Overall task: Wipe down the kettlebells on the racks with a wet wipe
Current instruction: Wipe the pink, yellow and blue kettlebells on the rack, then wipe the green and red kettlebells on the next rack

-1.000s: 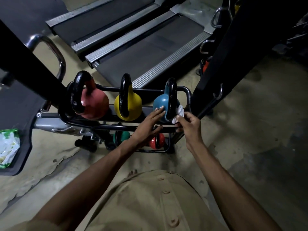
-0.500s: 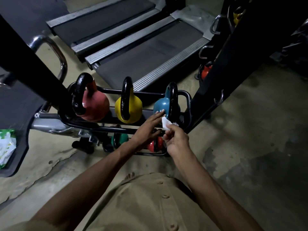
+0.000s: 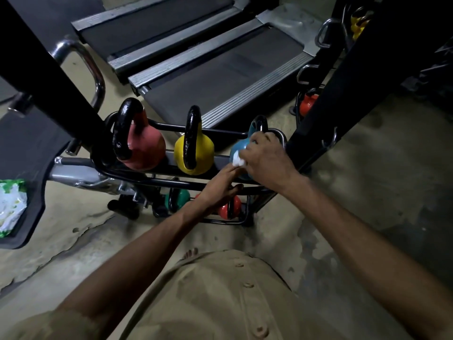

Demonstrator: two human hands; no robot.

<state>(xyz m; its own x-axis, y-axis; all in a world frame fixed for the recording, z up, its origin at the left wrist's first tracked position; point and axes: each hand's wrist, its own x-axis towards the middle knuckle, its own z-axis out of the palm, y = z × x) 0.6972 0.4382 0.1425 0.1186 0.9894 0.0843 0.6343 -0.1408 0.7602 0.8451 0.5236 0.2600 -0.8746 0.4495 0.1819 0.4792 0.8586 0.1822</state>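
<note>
Our right hand (image 3: 267, 160), fingers pinching the wet wipe (image 3: 238, 161), has moved onto the blue kettlebell (image 3: 239, 146), so wiping resumes. Just below them, our left hand (image 3: 218, 190) rests with fingers straight.

Two treadmills (image 3: 220, 65) lie parallel; a green-white packet (image 3: 11, 204), perhaps plastic, rests on a pad (image 3: 29, 148)

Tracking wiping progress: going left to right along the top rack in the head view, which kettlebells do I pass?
red kettlebell → yellow kettlebell → blue kettlebell, against which the right hand holds the wet wipe.
</note>
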